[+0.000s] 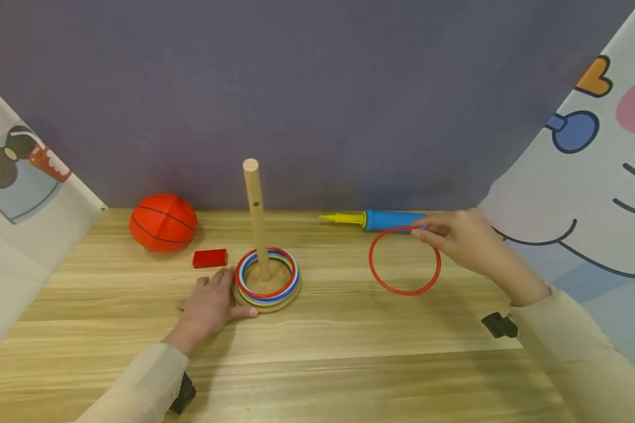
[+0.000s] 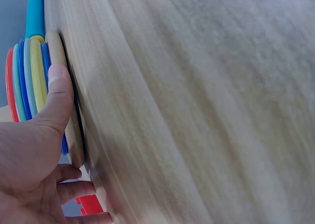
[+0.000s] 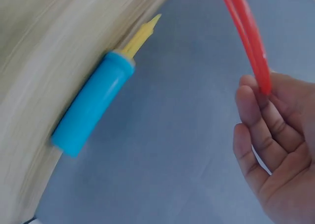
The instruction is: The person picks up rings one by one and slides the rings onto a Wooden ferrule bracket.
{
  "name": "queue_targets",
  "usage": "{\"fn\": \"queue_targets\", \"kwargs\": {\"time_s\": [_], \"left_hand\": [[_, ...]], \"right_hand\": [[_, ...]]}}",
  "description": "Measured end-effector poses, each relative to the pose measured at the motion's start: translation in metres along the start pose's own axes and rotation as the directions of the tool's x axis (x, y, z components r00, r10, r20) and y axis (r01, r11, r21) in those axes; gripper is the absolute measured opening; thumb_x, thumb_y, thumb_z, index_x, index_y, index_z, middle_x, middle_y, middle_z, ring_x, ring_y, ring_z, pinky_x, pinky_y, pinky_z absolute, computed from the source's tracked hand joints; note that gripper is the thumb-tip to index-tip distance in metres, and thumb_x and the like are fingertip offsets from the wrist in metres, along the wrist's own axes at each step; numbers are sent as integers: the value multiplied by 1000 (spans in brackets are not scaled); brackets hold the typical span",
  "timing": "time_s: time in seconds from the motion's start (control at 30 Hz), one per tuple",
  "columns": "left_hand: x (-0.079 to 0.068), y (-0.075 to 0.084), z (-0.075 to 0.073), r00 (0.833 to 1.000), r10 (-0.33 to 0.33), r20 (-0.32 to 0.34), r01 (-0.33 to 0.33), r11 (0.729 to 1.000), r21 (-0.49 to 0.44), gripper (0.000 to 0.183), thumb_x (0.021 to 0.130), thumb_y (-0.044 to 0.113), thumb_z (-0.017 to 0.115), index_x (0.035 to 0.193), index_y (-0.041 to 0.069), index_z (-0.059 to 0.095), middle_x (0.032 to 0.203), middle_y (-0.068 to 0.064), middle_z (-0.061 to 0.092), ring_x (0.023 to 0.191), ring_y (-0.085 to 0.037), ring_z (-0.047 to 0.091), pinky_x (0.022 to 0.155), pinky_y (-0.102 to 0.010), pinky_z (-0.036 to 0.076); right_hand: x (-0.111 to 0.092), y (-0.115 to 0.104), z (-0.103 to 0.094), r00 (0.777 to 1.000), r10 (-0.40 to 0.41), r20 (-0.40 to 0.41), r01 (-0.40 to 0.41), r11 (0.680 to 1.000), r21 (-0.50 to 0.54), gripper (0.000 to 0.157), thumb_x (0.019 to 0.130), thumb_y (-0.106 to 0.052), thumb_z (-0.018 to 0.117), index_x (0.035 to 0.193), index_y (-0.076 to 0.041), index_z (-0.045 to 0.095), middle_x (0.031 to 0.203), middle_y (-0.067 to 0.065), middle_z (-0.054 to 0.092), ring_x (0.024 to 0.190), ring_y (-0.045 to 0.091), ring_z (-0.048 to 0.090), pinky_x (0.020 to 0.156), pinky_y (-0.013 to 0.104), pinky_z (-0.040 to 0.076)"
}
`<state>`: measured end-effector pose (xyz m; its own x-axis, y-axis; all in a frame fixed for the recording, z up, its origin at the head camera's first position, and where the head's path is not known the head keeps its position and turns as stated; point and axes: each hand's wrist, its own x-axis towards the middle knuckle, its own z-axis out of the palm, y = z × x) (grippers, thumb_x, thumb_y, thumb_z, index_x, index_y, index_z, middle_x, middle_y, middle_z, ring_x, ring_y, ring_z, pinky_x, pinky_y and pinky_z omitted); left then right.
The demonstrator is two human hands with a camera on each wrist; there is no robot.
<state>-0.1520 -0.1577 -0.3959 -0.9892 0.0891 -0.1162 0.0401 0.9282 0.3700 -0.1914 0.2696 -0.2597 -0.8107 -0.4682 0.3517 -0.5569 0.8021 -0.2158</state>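
My left hand (image 1: 209, 302) rests at the left of a ring-toss stand, its straight thumb and fingertips touching the edge of the round wooden base (image 1: 255, 286). From the base rises an upright wooden peg (image 1: 257, 223). Stacked rings (image 2: 28, 81) in red, blue, yellow and pale blue lie around the peg. Over the table's right side, my right hand (image 1: 457, 238) pinches a red ring (image 1: 407, 292) at its upper right rim, between thumb and fingers. In the right wrist view, this ring (image 3: 248, 34) appears edge-on, and its lower part runs into the fingertips.
A red ball (image 1: 163, 223) with black lines sits at the back left. Between it and the stand lies a red block (image 1: 210, 258). A blue pump (image 1: 391, 220) with a yellow nozzle lies along the grey back wall (image 1: 317, 106). Printed sheets flank both sides.
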Motion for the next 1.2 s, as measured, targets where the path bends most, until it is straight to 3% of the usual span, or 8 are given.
{"fn": "queue_targets", "kwargs": {"time_s": [0.13,0.27,0.43,0.67,0.83,1.03,1.2], "left_hand": [[0,0,0,1000,-3,8,3,1000,6,117,70,65,83,154,1,35,155,-25,39,128,-53,38,75,-93,28],[0,-1,1,1000,-7,13,7,1000,10,118,69,66,82,155,1,34,155,-25,38,129,-53,38,75,-93,28],[0,-2,1,1000,-11,12,10,1000,11,118,69,66,82,155,1,33,156,-25,38,129,-53,38,76,-93,28],[0,-2,1,1000,-1,6,1,1000,-2,118,69,66,82,155,1,34,155,-26,38,129,-54,38,75,-94,26],[0,-2,2,1000,-7,1,7,1000,-9,117,69,64,83,155,2,35,155,-25,39,129,-54,38,75,-94,27],[0,-1,2,1000,-12,1,12,1000,-11,117,69,64,84,155,1,35,155,-25,39,130,-53,38,75,-94,26],[1,-1,3,1000,-19,4,19,1000,5,117,69,63,84,155,1,34,156,-24,38,130,-52,38,76,-94,26]], "right_hand": [[15,-16,1,997,32,68,-36,998,55,19,95,-23,74,109,-11,81,78,-7,73,70,13,67,61,31,48],[30,-30,8,998,-19,61,11,992,122,17,94,-19,75,109,-12,81,78,-7,74,69,12,66,55,29,41],[49,-47,18,997,-82,5,78,971,227,16,94,-17,74,108,-12,81,79,-7,75,67,8,67,51,25,38],[71,-74,22,996,-56,-74,79,928,364,18,95,-21,75,109,-12,81,81,-6,76,69,9,68,60,25,50],[87,-91,22,991,-56,-122,107,883,457,18,95,-21,75,109,-13,81,80,-5,75,67,11,67,60,26,52],[108,-109,21,966,-110,-234,208,869,449,17,95,-22,75,108,-13,81,79,-5,74,64,8,66,55,25,46],[124,-121,20,942,-109,-317,247,866,435,18,95,-21,74,109,-10,80,79,-2,75,66,10,68,56,24,47]]}}
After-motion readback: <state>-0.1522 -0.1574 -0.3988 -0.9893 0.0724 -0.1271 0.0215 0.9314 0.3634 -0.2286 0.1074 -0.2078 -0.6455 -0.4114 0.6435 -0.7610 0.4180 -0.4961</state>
